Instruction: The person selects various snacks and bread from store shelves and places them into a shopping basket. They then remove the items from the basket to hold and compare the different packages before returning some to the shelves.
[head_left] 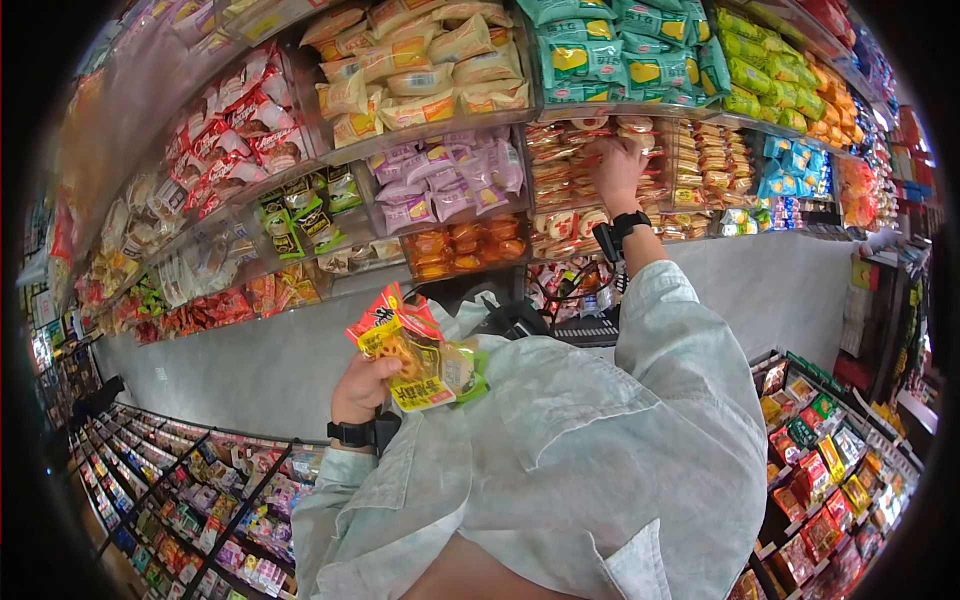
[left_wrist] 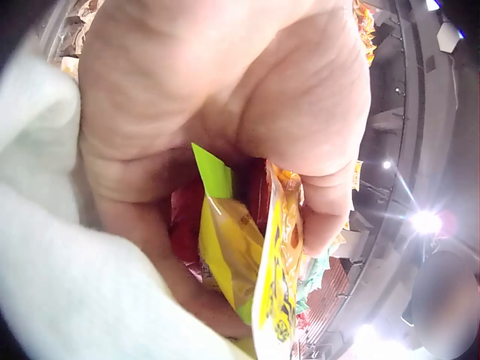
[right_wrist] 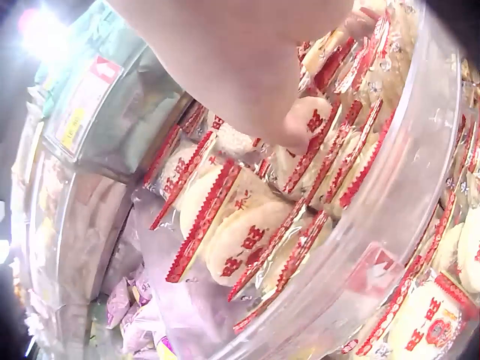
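My left hand [head_left: 362, 388] grips several snack packets together in front of the shirt. Foremost is a yellow printed packet [head_left: 418, 393] with a clear window, thumb across its face. A red packet [head_left: 392, 307] sticks up behind it, and a clear packet with green edging [head_left: 468, 372] shows on the right. My right hand [head_left: 617, 170] reaches into a clear bin [right_wrist: 409, 142] of wrapped rice crackers [right_wrist: 247, 244], white rounds in film with red toothed ends. Its thumb [right_wrist: 296, 135] lies against one cracker packet; the other fingers are hidden.
Green-blue packets [head_left: 580, 62] fill the bin above, purple packets [head_left: 440, 180] the bin to the left. Orange-brown packets [head_left: 465, 248] sit lower. A black basket [head_left: 575, 325] stands below the shelf. Racks of snacks [head_left: 825, 480] flank the person on both sides.
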